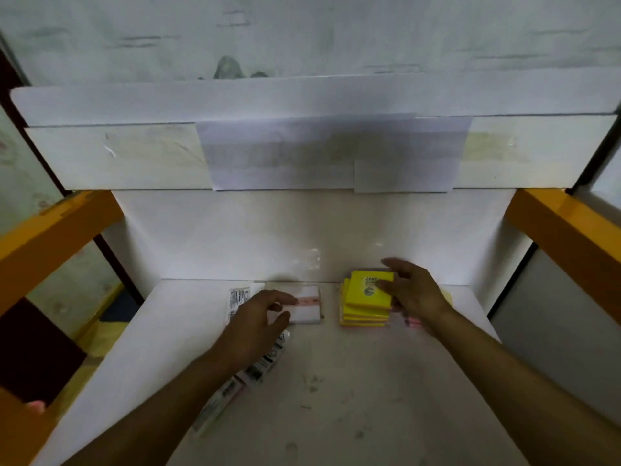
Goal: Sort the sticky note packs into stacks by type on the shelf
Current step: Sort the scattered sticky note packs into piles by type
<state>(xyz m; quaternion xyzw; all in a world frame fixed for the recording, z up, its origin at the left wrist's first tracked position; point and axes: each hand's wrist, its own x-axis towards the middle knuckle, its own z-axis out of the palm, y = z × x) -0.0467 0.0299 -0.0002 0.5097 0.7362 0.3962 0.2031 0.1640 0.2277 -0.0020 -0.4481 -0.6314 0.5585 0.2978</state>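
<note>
1. Sticky note packs sit on the white shelf (353,381): a yellow stack (364,306) at the back right, a white pack with a pink band (307,304) beside it.
2. Right hand (411,290) rests on the yellow stack's top pack, fingers loosely spread.
3. Left hand (260,317), fingers relaxed, touches the white pack.
4. Loose barcoded packs (242,381) lie under the left forearm, apparently unsorted; sorting looks partway done.

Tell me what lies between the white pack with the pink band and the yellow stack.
In the head view, nothing: between the white pack under the left hand and the yellow stack touched by the right hand is only bare shelf.
</note>
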